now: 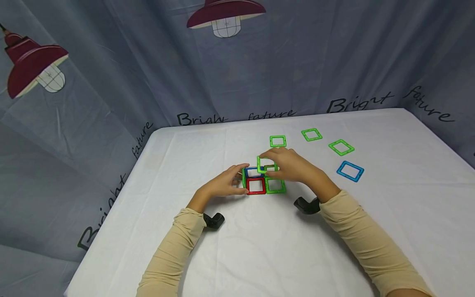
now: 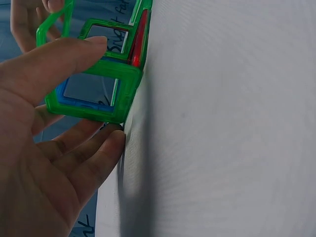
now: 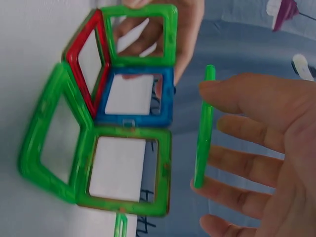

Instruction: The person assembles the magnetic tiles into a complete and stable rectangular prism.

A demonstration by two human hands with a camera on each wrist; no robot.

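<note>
My right hand [image 1: 293,165] pinches a green square magnetic tile [image 3: 204,133] between thumb and fingertips, edge-on in the right wrist view. It is just apart from a small structure of joined tiles. Within that structure, a red tile [image 3: 74,57] and a green tile [image 1: 275,192] lie on the table. Behind them stand a blue tile [image 3: 133,121] and another green tile [image 3: 165,190]. At the left side stands a further green tile [image 2: 131,84], gripped by my left hand [image 1: 224,181], thumb along one edge and fingers at the opposite one.
Loose green tiles [image 1: 278,136] lie toward the back of the white table [image 1: 237,255]. A loose blue tile [image 1: 346,177] lies at the right. Black wrist mounts [image 1: 307,206] hang under both forearms. A grey printed curtain [image 1: 297,62] borders the table's back.
</note>
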